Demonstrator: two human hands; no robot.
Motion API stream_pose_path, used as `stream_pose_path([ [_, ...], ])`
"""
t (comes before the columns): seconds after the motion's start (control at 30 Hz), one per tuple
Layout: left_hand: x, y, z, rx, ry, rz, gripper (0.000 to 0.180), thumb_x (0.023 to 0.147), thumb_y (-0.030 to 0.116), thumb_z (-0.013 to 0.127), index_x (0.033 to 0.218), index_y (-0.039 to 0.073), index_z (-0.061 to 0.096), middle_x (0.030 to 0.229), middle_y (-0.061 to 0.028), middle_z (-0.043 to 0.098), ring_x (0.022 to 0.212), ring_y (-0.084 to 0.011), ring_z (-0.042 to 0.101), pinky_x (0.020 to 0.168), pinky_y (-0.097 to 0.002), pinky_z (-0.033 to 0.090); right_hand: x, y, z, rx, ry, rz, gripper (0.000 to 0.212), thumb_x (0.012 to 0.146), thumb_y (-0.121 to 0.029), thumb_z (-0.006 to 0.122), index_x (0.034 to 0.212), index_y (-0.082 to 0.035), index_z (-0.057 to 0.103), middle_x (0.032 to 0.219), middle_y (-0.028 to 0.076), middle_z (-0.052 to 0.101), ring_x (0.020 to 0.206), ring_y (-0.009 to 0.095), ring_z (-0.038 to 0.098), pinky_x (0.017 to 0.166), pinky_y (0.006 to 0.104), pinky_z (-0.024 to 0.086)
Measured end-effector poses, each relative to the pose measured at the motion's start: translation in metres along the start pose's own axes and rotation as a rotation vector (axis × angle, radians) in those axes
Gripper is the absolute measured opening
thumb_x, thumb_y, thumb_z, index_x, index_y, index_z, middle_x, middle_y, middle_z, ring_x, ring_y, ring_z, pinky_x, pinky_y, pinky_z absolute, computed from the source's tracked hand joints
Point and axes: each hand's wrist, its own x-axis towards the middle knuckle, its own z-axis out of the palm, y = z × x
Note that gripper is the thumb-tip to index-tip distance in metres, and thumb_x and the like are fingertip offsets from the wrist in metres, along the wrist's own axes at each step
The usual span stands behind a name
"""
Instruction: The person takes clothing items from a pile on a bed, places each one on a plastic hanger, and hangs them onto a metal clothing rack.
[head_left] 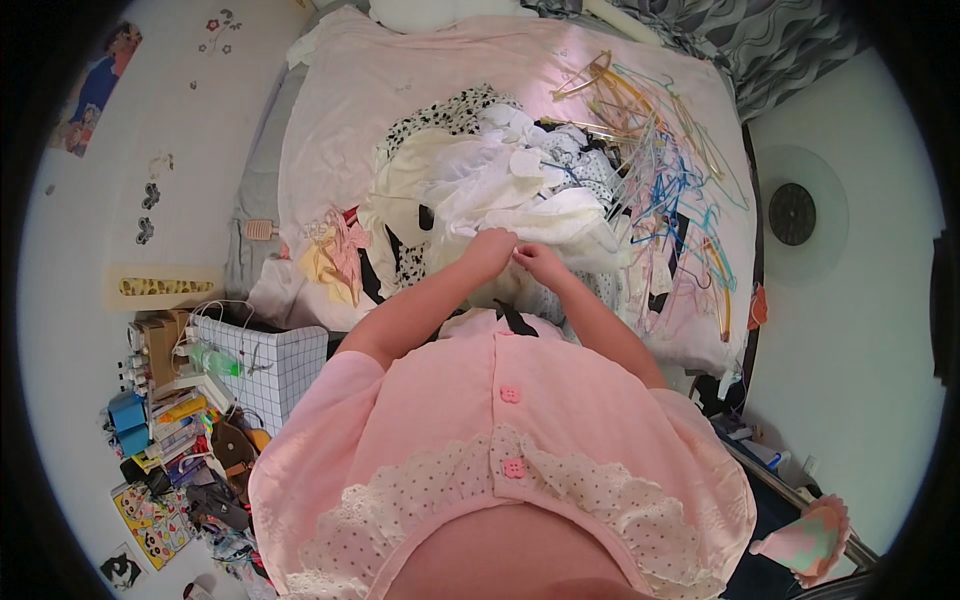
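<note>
In front of my chest, my left hand (491, 252) and my right hand (541, 263) are close together, fingers closed. Both pinch the near edge of a white garment (545, 217) that spreads over a clothes pile. Its exact kind does not show. More pale clothes (410, 165) and a black-spotted white cloth (450, 110) lie heaped beyond. A blue hanger (566, 172) rests on the pile. To the right is a tangle of coloured hangers (680, 185).
The pile lies on a bed with a pink sheet (330, 130). Small pink and yellow clothes (335, 255) lie at its left, near a pink brush (260, 230). A checked box (285, 370) stands lower left beside clutter. A fan (793, 214) is at the right.
</note>
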Motion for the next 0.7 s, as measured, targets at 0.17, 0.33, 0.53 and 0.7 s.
stream_pose_path([
  [0.17, -0.002, 0.007, -0.008, 0.139, -0.026, 0.051, 0.010, 0.069, 0.012, 0.055, 0.074, 0.009, 0.063, 0.076, -0.0092, 0.060, 0.074, -0.0274, 0.059, 0.065, -0.0382, 0.044, 0.000, -0.005, 0.003, -0.167, 0.048, -0.019, 0.021, 0.082, -0.020, 0.056, 0.087, 0.000, 0.061, 0.073, 0.006, 0.060, 0.064, 0.012, 0.050, 0.060, 0.0287, 0.042],
  [0.33, -0.003, 0.010, -0.018, 0.259, -0.022, 0.108, 0.009, 0.070, 0.015, 0.056, 0.074, 0.016, 0.064, 0.074, -0.0048, 0.058, 0.075, -0.0205, 0.057, 0.073, -0.0378, 0.037, 0.004, -0.008, 0.005, -0.322, 0.080, -0.068, 0.020, 0.080, -0.019, 0.057, 0.084, 0.000, 0.061, 0.071, 0.011, 0.061, 0.062, 0.013, 0.053, 0.059, 0.0305, 0.043],
  [0.53, -0.006, 0.010, -0.022, 0.167, -0.040, 0.057, 0.006, 0.070, 0.013, 0.055, 0.070, 0.015, 0.061, 0.076, -0.0041, 0.055, 0.076, -0.0215, 0.056, 0.071, -0.0386, 0.037, 0.000, -0.012, 0.005, -0.291, 0.091, -0.092, 0.020, 0.080, -0.019, 0.058, 0.078, 0.001, 0.059, 0.066, 0.009, 0.059, 0.057, 0.013, 0.049, 0.056, 0.0305, 0.042],
  [0.7, -0.008, 0.008, -0.018, 0.216, 0.002, 0.054, 0.006, 0.067, 0.011, 0.058, 0.073, 0.012, 0.060, 0.077, -0.0044, 0.054, 0.076, -0.0217, 0.056, 0.070, -0.0379, 0.037, -0.002, -0.012, 0.006, -0.326, 0.124, -0.094, 0.025, 0.079, -0.023, 0.060, 0.073, 0.001, 0.057, 0.062, 0.010, 0.055, 0.054, 0.015, 0.045, 0.053, 0.0320, 0.039],
])
